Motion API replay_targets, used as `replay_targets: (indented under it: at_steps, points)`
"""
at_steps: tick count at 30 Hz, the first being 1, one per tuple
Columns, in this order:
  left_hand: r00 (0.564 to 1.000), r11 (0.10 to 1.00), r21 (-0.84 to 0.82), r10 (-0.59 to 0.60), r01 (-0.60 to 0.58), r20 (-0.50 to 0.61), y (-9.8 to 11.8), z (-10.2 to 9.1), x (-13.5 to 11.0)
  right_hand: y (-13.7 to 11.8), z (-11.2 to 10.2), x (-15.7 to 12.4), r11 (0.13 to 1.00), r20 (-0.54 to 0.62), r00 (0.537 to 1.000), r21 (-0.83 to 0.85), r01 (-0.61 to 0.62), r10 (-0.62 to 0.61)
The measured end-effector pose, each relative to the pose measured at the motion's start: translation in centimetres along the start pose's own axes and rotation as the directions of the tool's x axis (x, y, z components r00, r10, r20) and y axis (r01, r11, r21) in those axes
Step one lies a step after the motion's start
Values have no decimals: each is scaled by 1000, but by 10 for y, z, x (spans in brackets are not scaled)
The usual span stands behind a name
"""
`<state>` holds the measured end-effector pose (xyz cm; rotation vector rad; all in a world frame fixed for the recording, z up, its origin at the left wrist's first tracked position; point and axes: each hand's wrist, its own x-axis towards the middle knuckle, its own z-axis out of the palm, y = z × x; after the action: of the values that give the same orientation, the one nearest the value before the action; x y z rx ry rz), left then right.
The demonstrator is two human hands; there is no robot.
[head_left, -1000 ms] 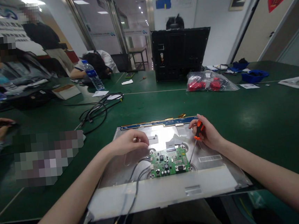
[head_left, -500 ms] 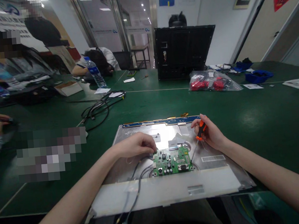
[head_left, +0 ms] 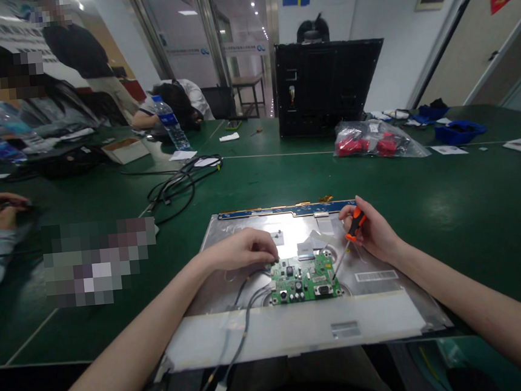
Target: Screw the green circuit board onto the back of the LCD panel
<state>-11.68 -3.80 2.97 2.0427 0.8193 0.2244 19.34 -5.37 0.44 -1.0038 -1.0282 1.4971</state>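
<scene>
You seem to be working the screwdriver (head_left: 356,223), clamped in your right hand (head_left: 375,231), at the right side of the green circuit board (head_left: 302,277) on the metal panel (head_left: 387,289), your left hand (head_left: 247,248) near its far-left corner, grip unclear, so the next move likely needs a steady tip.

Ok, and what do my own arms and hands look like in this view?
The left hand and right hand wear no gloves, and no sleeve shows on the left forearm or right forearm. I see no watch or bracelet at either wrist; parts of the fingers are hidden, so I can't rule out a small ring.
</scene>
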Motion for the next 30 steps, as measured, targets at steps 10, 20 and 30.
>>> replay_targets:
  at_steps: [10,20,30]
  points:
    - [999,999,5,-35,35,-26,-4,0,1,-4,0,1,999,-1,999,-32,33,-33]
    - [999,1000,-11,-25,25,-27,-7,1,-1,-29,31,8,990,122,988,-86,110,-99]
    - [998,996,-90,-30,25,-49,-13,5,1,-47,89,23,890,379,893,-278,361,-243]
